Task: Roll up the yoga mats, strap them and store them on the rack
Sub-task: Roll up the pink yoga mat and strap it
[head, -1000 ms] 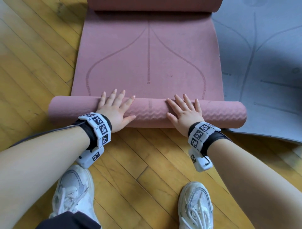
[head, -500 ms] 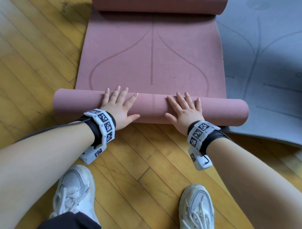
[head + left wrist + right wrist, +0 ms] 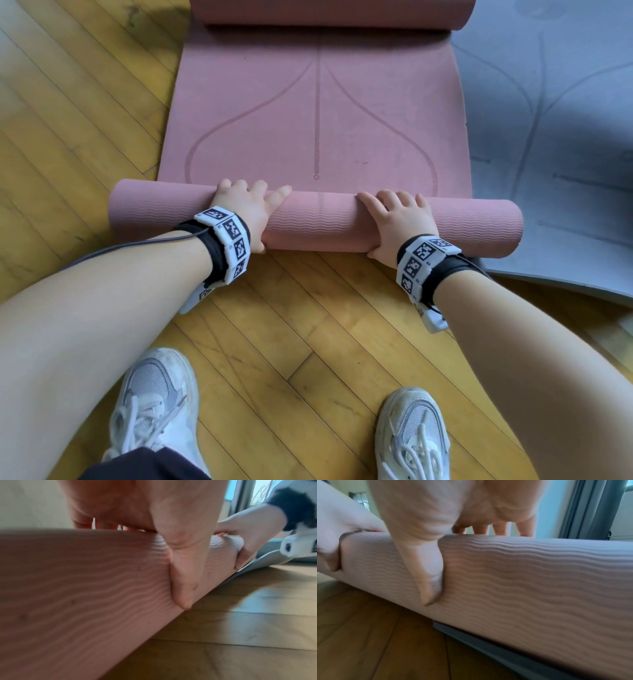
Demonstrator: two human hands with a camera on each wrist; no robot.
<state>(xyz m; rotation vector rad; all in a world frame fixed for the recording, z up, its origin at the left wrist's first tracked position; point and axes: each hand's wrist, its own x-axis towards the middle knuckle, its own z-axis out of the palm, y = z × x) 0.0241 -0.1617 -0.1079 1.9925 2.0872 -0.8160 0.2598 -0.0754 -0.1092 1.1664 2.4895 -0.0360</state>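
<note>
Hands are seen from above on a pink yoga mat point(image 3: 318, 113) spread over a wooden floor point(image 3: 85, 113). Its near end is wound into a roll point(image 3: 315, 224) lying crosswise, and its far end is curled into a second roll point(image 3: 329, 12) at the top edge. The left hand point(image 3: 245, 209) and right hand point(image 3: 397, 219) are wrapped over the near roll, fingers curved across the top and each thumb pressed into the ribbed near face. Flat pink mat is left open between the two rolls. A grey yoga mat point(image 3: 555, 137) lies along the right side, and the roll's right end overlaps its edge. Bare floor and two white sneakers point(image 3: 157, 401) are shown nearest the viewer.
</note>
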